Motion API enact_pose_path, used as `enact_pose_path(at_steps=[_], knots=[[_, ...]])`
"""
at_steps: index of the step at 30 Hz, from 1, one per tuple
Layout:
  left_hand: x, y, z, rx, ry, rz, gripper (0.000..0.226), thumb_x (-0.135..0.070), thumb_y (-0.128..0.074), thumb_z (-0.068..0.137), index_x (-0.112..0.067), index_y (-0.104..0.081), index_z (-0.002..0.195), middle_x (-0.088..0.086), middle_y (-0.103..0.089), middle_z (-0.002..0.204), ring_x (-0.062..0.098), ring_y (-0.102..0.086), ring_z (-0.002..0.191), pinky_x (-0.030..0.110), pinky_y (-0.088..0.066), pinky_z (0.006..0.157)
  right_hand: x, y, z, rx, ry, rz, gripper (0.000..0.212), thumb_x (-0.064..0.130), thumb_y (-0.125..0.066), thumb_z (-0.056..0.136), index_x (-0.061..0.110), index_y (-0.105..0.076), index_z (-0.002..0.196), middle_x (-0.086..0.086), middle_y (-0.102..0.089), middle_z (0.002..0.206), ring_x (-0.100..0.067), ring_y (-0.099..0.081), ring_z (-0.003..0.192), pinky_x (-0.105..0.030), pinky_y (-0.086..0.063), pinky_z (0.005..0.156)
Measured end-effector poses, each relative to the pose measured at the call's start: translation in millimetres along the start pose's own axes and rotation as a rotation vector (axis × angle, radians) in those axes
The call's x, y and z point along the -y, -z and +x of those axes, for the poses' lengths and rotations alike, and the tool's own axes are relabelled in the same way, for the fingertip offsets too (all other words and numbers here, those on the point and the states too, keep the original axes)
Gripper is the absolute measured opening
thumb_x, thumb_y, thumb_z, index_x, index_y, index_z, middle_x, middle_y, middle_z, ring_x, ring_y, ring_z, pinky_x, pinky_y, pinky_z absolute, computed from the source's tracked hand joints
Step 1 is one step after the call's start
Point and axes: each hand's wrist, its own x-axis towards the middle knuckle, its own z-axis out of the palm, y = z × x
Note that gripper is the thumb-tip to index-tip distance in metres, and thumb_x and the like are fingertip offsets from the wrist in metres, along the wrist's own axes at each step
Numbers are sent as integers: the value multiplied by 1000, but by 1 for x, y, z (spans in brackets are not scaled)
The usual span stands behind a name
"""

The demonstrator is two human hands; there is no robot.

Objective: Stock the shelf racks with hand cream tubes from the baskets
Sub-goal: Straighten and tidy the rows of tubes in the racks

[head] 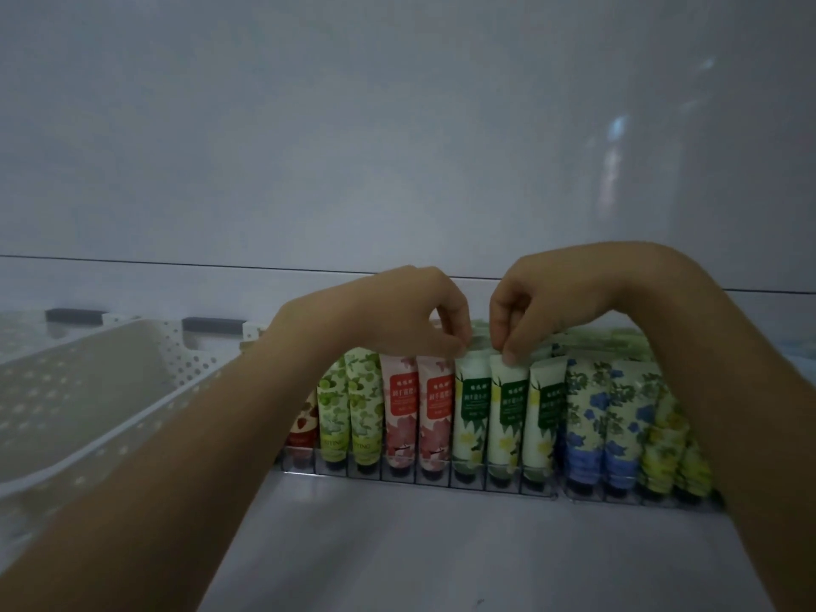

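A clear rack [432, 481] is set along a white shelf [397, 549] and is filled with hand cream tubes stood cap-down, one to a slot. From left to right, the front row is made up of a red tube [304, 430], two green tubes [364, 404], two pink tubes [399, 408], three white tubes with green labels, two blue tubes [585, 417] and yellow tubes [662, 457] at the right end. More tubes are seen behind this row, but they are too blurred to be told apart.

Both hands are held over the white tubes, close together but not touching. The fingers of the left hand [415, 315] are curled, and the top edge of the left white tube [471, 417] is pinched between thumb and forefinger. The top edge of the middle white tube [508, 417] is pinched by the curled fingers of the right hand [543, 302]. Both tubes are seated in their slots, upright. The right white tube [545, 417] is left untouched just beside them.

A white perforated basket [194, 360] is placed on the shelf to the left of the rack, beyond the left forearm.
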Motion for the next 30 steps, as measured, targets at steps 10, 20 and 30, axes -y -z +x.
enact_pose_path(at_steps=[10, 20, 30], knots=[[3, -1, 0, 10, -9, -25, 5, -24, -59, 88, -23, -63, 87, -30, -52, 60, -21, -45, 51, -1, -34, 52, -20, 12, -17, -22, -11, 128, 14, 22, -76, 73, 23, -67, 83, 7, -67, 79, -6, -58, 71, -16, -43, 58], [6, -6, 3, 31, -8, -5, 9, -23, -58, 89, -25, -66, 93, -27, -54, 78, -16, -46, 56, 0, -34, 55, -16, 5, -7, 69, -57, 5, 10, 23, -74, 75, 28, -67, 70, 14, -59, 61, -5, -52, 64, -16, -40, 55], [12, -5, 3, -103, 40, 39, 16, -17, -54, 90, -20, -67, 99, -25, -49, 76, -28, -41, 57, -5, -31, 55, -17, 5, 0, -203, 70, 93, 4, 27, -68, 82, 31, -67, 83, 12, -65, 81, -3, -55, 67, -16, -42, 59]])
